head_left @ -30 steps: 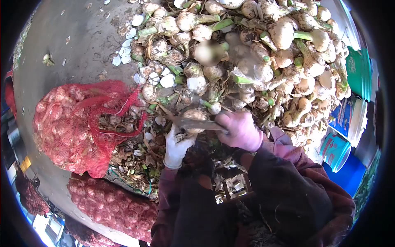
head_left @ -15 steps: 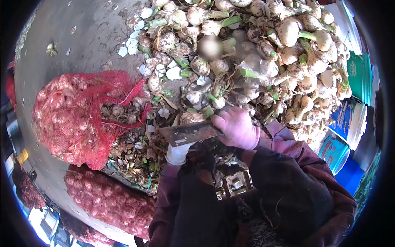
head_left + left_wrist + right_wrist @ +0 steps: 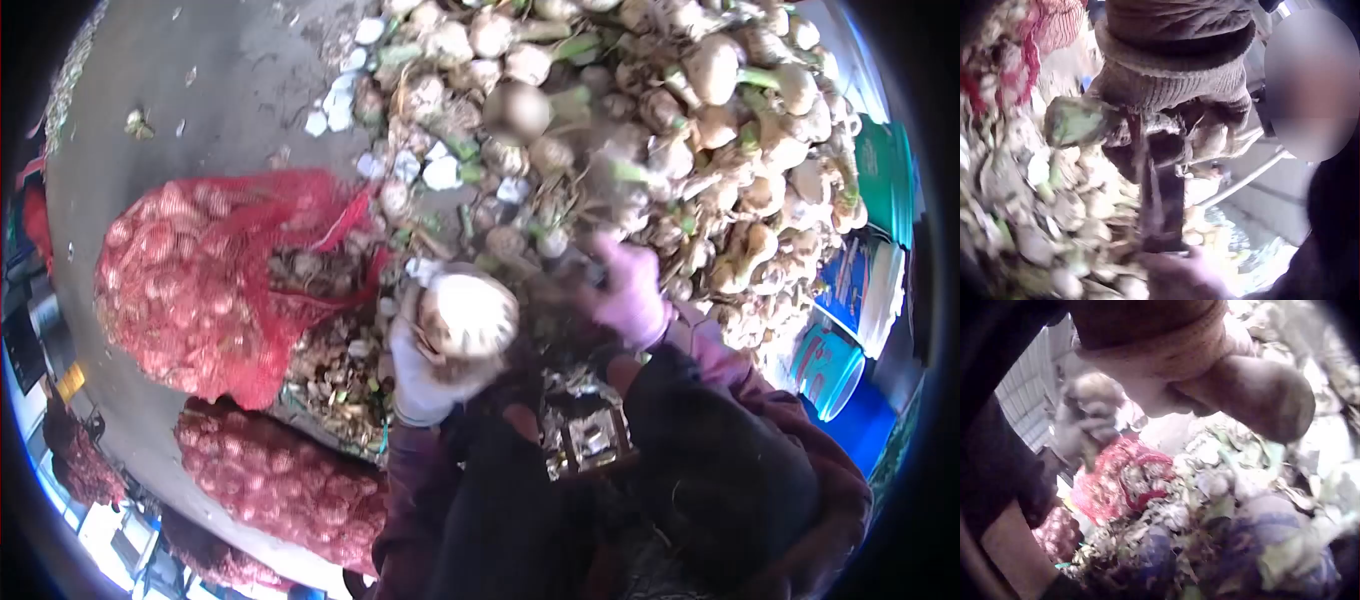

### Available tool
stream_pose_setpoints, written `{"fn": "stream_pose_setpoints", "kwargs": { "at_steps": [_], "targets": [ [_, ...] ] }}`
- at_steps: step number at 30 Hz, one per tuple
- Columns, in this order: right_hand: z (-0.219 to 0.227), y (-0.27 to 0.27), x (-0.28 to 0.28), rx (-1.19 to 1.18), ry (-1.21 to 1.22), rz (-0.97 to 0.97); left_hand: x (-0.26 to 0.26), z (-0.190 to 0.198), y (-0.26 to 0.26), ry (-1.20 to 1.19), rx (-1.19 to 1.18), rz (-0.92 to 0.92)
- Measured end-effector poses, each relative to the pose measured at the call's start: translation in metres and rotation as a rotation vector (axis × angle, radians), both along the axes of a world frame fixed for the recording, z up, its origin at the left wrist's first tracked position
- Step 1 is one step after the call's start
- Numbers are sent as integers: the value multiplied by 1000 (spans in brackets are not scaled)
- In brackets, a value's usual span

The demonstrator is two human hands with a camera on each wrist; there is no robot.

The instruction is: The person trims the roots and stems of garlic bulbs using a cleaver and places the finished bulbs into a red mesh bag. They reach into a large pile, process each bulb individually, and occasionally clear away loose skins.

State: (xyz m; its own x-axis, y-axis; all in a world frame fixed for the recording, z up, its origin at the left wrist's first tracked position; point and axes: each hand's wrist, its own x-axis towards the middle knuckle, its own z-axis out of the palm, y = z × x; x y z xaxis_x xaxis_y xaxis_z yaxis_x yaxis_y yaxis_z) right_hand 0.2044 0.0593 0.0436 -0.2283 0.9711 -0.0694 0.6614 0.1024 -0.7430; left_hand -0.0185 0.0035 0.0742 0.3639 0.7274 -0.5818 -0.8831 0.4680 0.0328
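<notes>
My left grip wears a white knitted glove with a ribbed cuff; my right grip wears a pale pink-violet glove. My sleeves are dark maroon, with a lilac cuff at the right wrist, and my lap is covered in dark cloth.

Left hand curled gripping; right hand fisted.

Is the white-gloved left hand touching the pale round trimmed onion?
Touching. The head view shows the white-gloved left hand cupped under the pale round trimmed onion, fingers curled against its lower side with no gap between them.
</notes>
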Motion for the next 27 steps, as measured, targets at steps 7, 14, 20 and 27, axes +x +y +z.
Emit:
{"fn": "stream_pose_setpoints", "kwargs": {
  "at_steps": [7, 14, 20, 27],
  "targets": [
    [4, 7, -11, -476, 156, 202, 24, -24, 16, 1002, 413, -154],
    [8, 5, -11, -215, 33, 294, 21, -47, -3, 471, 172, 216],
    [9, 13, -15, -100, -19, 174, 23, -60, -16, 549, 74, 184],
    [-39, -13, 17, -443, -292, 177, -6, -18, -6, 174, 297, 403]
  ]
}}
